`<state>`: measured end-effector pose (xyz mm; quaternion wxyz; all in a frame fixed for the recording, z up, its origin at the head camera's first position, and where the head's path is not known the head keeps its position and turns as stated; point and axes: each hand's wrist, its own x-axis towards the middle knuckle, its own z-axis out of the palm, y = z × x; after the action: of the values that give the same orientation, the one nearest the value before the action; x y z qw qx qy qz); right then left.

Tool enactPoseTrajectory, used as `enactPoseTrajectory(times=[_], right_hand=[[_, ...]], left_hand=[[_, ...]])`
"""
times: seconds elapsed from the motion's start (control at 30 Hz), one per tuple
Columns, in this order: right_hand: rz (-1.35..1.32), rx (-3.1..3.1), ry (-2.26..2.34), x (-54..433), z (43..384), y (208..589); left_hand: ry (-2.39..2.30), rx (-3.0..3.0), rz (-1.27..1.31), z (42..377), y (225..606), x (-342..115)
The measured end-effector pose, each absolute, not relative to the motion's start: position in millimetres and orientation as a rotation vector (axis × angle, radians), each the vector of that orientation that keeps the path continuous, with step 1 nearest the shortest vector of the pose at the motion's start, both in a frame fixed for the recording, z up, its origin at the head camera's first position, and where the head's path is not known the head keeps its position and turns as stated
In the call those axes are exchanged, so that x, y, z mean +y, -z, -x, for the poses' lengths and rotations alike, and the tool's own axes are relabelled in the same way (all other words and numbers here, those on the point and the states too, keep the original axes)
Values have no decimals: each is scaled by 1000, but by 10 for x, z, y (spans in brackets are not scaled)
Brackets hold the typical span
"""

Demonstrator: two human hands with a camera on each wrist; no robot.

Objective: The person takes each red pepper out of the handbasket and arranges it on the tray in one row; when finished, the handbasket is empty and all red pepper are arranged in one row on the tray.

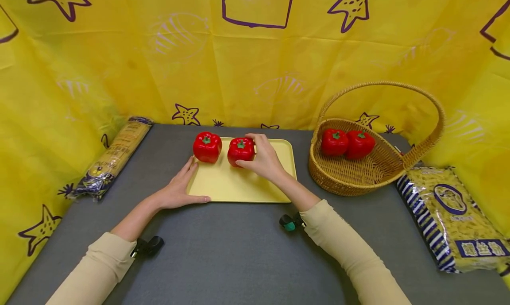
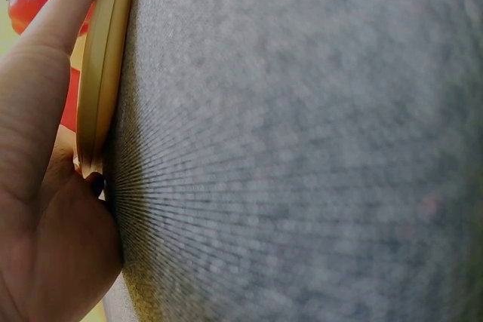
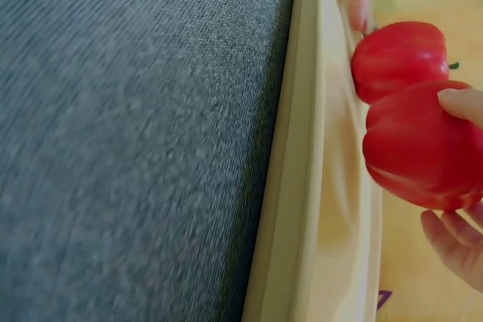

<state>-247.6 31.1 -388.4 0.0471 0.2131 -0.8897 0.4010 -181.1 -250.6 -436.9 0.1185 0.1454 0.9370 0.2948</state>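
A pale yellow tray (image 1: 239, 187) lies on the table, with one red bell pepper (image 1: 207, 147) at its back left corner. My right hand (image 1: 263, 158) grips a second red bell pepper (image 1: 241, 151) over the tray, thumb on the near side and fingers round the far side. In the right wrist view this held bell pepper (image 3: 426, 145) appears in front of the other. My left hand (image 1: 181, 187) touches the tray's left corner, its fingers extended along the left edge and the thumb at the front edge. The left wrist view shows the thumb (image 2: 49, 58) against the tray rim (image 2: 106, 58).
To the right stands a wicker basket (image 1: 350, 181) with a tall handle, two red bell peppers (image 1: 347, 143) inside. A noodle bag (image 1: 454, 216) lies at the far right, and a long pasta packet (image 1: 115, 156) at the left. Yellow patterned cloth (image 1: 255, 61) hangs behind the grey table (image 1: 223, 252).
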Motion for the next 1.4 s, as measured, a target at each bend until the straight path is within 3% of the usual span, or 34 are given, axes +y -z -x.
enactPoseTrajectory(times=[1.4], right_hand=[[-657,-2772,-1115,59,2607,3936]], left_hand=[[-891,2738,-436,1800,4363,-2499]])
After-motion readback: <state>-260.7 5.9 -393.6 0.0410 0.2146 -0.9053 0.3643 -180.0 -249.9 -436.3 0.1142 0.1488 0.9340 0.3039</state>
